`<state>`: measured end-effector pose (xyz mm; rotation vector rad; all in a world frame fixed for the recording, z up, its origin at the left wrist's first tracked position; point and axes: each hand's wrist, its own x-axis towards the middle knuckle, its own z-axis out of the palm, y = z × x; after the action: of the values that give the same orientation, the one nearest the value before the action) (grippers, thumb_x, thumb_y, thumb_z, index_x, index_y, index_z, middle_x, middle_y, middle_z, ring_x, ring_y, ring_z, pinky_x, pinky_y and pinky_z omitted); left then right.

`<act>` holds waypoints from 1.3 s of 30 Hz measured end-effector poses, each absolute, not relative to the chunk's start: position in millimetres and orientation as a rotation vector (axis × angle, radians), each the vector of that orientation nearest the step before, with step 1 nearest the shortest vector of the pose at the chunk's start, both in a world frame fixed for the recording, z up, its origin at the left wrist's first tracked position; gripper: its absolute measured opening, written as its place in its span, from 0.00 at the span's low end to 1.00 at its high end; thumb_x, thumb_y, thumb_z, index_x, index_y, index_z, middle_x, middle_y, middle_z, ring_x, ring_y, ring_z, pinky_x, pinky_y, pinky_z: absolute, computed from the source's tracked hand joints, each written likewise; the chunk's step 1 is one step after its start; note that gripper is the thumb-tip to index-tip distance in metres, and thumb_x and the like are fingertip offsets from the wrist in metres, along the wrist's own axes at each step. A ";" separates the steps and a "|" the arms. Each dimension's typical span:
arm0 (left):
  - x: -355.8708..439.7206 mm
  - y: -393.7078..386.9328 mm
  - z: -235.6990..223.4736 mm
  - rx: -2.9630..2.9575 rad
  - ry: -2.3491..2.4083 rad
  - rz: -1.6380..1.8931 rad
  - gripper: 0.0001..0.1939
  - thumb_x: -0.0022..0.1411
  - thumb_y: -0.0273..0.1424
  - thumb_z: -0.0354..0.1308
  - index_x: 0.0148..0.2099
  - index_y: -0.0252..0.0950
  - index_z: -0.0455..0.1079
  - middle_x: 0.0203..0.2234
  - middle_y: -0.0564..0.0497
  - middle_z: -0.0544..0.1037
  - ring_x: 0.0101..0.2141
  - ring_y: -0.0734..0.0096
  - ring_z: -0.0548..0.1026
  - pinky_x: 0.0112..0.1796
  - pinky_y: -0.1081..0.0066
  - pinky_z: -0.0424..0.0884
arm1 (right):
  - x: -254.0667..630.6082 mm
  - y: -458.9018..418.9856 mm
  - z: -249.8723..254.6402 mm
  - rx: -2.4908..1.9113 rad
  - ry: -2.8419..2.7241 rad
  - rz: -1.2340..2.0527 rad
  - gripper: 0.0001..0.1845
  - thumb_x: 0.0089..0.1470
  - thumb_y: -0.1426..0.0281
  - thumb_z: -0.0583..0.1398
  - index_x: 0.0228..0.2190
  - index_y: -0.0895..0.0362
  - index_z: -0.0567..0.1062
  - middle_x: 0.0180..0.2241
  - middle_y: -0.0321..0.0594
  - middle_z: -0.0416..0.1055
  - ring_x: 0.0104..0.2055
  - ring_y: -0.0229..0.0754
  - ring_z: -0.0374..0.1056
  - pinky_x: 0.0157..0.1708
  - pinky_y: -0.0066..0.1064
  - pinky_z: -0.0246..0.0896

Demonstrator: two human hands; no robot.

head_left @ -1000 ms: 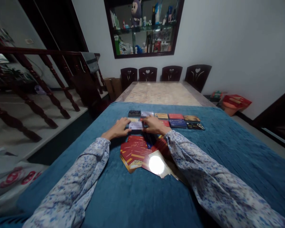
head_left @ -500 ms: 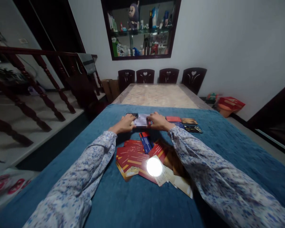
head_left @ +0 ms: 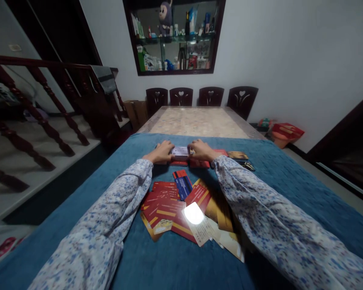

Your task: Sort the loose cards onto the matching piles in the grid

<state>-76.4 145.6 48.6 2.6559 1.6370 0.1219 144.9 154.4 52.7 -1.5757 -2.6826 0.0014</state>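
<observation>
My left hand [head_left: 163,152] and my right hand [head_left: 201,150] grip a small stack of pale lilac cards [head_left: 180,151] from its two sides, fingers curled in. The stack is at the back row of sorted card stacks. Just in front of it lie red cards [head_left: 199,164], partly covered by my right hand. Closer to me, a loose fan of red and gold cards [head_left: 166,205] spreads over the cloth. Blue cards [head_left: 184,186] lie at the fan's far edge, and a pale card [head_left: 201,231] shines with glare. My forearms hide part of the rows.
A blue cloth [head_left: 278,201] covers the near part of the table, with bare marble tabletop [head_left: 196,121] beyond. More card stacks [head_left: 238,155] sit right of my hands. Dark chairs [head_left: 211,96] line the far end; a wooden railing [head_left: 39,117] runs at left.
Both hands have carried the lilac stack away from me, from the front row to the back row. The blue cards and the red cards beneath have come into view.
</observation>
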 end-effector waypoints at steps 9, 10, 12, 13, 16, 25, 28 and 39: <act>-70.9 168.5 43.9 2.661 1.670 0.023 0.21 0.63 0.34 0.56 0.57 0.35 0.70 0.56 0.39 0.70 0.59 0.47 0.64 0.54 0.49 0.66 | 140.7 173.0 46.7 -1.647 -2.670 0.031 0.25 0.57 0.60 0.64 0.54 0.55 0.77 0.58 0.54 0.69 0.61 0.61 0.60 0.51 0.45 0.65; -70.7 170.2 43.2 2.656 1.670 0.030 0.21 0.62 0.34 0.56 0.57 0.35 0.71 0.56 0.39 0.71 0.59 0.46 0.64 0.55 0.48 0.66 | 140.0 174.5 46.2 -1.652 -2.668 0.032 0.24 0.57 0.60 0.64 0.54 0.55 0.78 0.58 0.54 0.69 0.62 0.61 0.60 0.51 0.45 0.65; -70.9 173.2 41.6 2.648 1.671 0.045 0.21 0.62 0.33 0.57 0.57 0.35 0.71 0.56 0.39 0.71 0.60 0.46 0.63 0.55 0.47 0.65 | 139.1 177.5 44.9 -1.661 -2.668 0.034 0.24 0.57 0.60 0.64 0.53 0.55 0.78 0.58 0.54 0.69 0.62 0.61 0.60 0.51 0.44 0.65; -71.2 174.6 40.8 2.647 1.672 0.050 0.21 0.62 0.33 0.57 0.57 0.35 0.71 0.56 0.39 0.71 0.60 0.46 0.63 0.56 0.47 0.65 | 138.8 179.1 44.1 -1.666 -2.669 0.034 0.24 0.58 0.60 0.64 0.53 0.55 0.78 0.58 0.54 0.69 0.62 0.62 0.60 0.51 0.45 0.65; -72.3 178.4 38.6 2.653 1.668 0.050 0.21 0.63 0.33 0.57 0.57 0.36 0.71 0.58 0.39 0.71 0.61 0.46 0.61 0.57 0.45 0.62 | 138.8 184.3 40.9 -1.667 -2.676 0.035 0.24 0.57 0.59 0.64 0.54 0.54 0.78 0.59 0.53 0.69 0.62 0.62 0.59 0.52 0.45 0.65; -74.4 190.2 33.6 2.644 1.649 0.034 0.20 0.63 0.33 0.57 0.56 0.36 0.72 0.58 0.39 0.72 0.62 0.46 0.61 0.59 0.43 0.61 | 139.0 196.8 34.8 -1.646 -2.681 0.043 0.23 0.56 0.57 0.64 0.52 0.51 0.79 0.59 0.50 0.69 0.61 0.62 0.59 0.51 0.45 0.65; -76.4 192.2 31.5 2.636 1.638 0.038 0.21 0.62 0.33 0.57 0.56 0.35 0.72 0.57 0.39 0.73 0.62 0.45 0.61 0.59 0.44 0.61 | 139.5 198.5 34.2 -1.629 -2.700 0.036 0.22 0.56 0.57 0.64 0.51 0.51 0.80 0.58 0.49 0.71 0.61 0.61 0.60 0.51 0.44 0.65; -81.8 196.2 27.9 2.654 1.598 0.096 0.21 0.59 0.36 0.57 0.53 0.36 0.74 0.54 0.41 0.76 0.61 0.48 0.63 0.58 0.50 0.64 | 141.7 200.4 34.9 -1.598 -2.720 0.053 0.22 0.55 0.57 0.64 0.50 0.51 0.80 0.55 0.47 0.75 0.59 0.60 0.64 0.48 0.39 0.64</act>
<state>-81.8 196.2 27.9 2.6538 1.5980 0.0964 141.7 200.4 34.9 -1.5983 -2.7203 0.0535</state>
